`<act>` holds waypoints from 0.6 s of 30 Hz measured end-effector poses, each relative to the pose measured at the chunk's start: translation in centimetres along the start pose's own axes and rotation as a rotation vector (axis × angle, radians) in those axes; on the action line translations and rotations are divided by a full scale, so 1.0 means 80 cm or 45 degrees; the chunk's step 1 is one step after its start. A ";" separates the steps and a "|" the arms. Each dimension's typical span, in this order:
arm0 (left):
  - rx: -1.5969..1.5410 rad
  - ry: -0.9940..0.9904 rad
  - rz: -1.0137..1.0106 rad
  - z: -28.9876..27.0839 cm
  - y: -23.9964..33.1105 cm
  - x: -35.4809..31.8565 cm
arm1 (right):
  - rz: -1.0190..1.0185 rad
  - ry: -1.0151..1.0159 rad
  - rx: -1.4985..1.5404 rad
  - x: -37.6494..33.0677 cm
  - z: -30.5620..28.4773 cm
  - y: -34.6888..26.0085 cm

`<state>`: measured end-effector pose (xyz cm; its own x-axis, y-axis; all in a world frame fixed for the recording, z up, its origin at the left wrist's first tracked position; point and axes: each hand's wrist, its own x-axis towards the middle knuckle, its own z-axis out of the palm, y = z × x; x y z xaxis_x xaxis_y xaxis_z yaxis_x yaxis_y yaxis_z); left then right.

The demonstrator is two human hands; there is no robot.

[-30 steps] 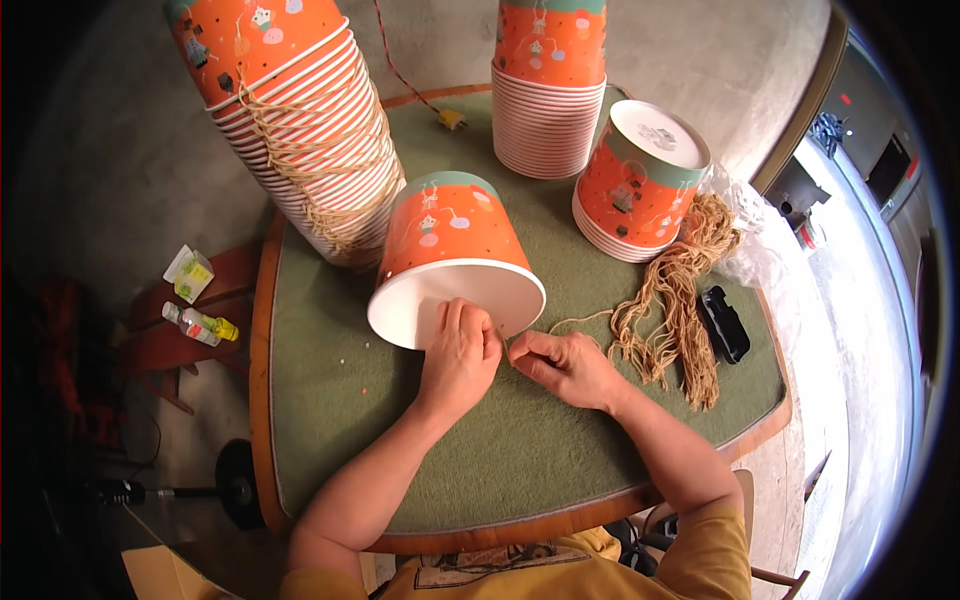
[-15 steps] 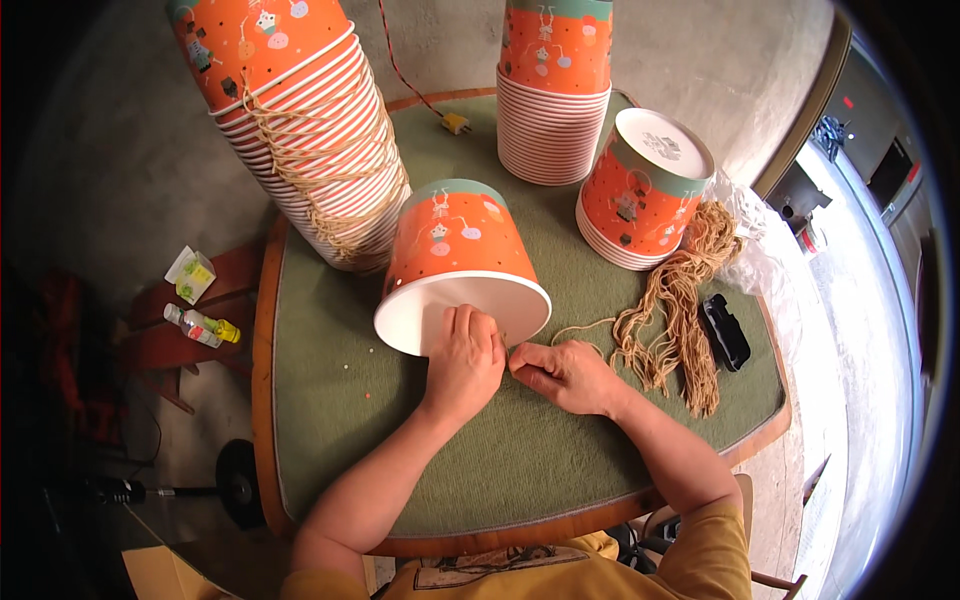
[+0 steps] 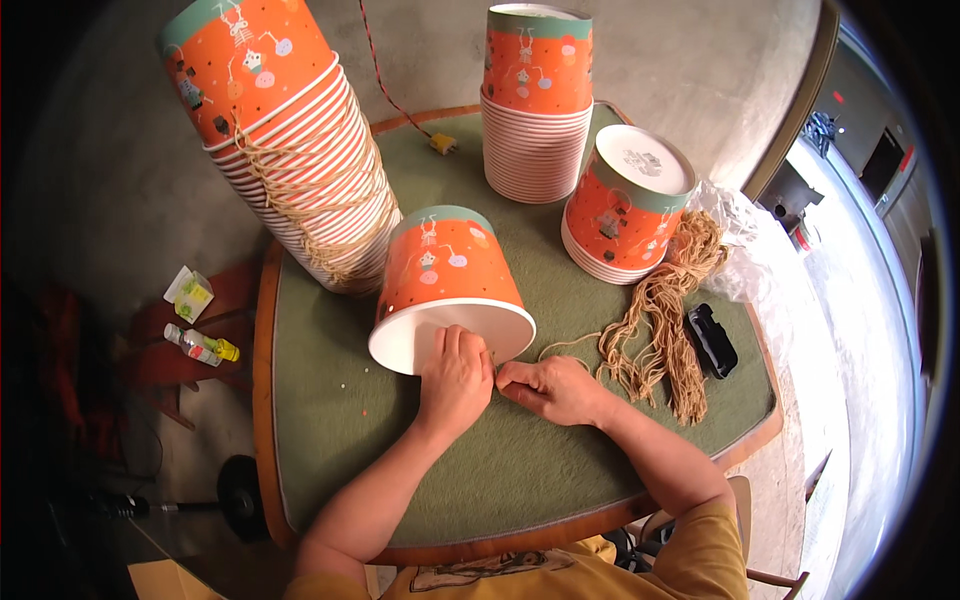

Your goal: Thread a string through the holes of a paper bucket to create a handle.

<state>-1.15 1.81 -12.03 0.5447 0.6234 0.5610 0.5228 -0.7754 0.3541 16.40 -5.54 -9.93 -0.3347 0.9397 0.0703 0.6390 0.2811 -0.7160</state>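
Change: we've barely moved; cup [image 3: 450, 290] tipped a bit more toward us.
L hand [image 3: 456, 380]: grip closed on cup rim.
R hand [image 3: 556, 388]: grip pinched on twine [image 3: 560, 345], so tying goes on.

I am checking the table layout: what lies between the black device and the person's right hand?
In the head view, a bundle of tan twine lies on the green table between the black device and the right hand.
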 end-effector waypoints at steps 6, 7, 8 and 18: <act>-0.044 0.019 -0.014 0.001 -0.001 0.002 | -0.037 0.042 0.033 0.002 -0.001 0.001; -0.068 0.036 -0.017 0.001 -0.002 0.003 | -0.038 0.042 0.051 0.002 0.000 0.002; -0.092 0.053 -0.019 0.002 -0.004 0.003 | -0.040 0.043 0.069 0.002 -0.001 0.002; -0.245 -0.025 -0.031 -0.008 -0.009 -0.003 | -0.011 0.060 0.201 -0.001 -0.003 0.000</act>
<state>-2.05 2.16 -11.91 0.5469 0.6424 0.5368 0.4018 -0.7639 0.5049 16.64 -5.59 -9.78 -0.3049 0.9464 0.1068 0.5182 0.2589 -0.8151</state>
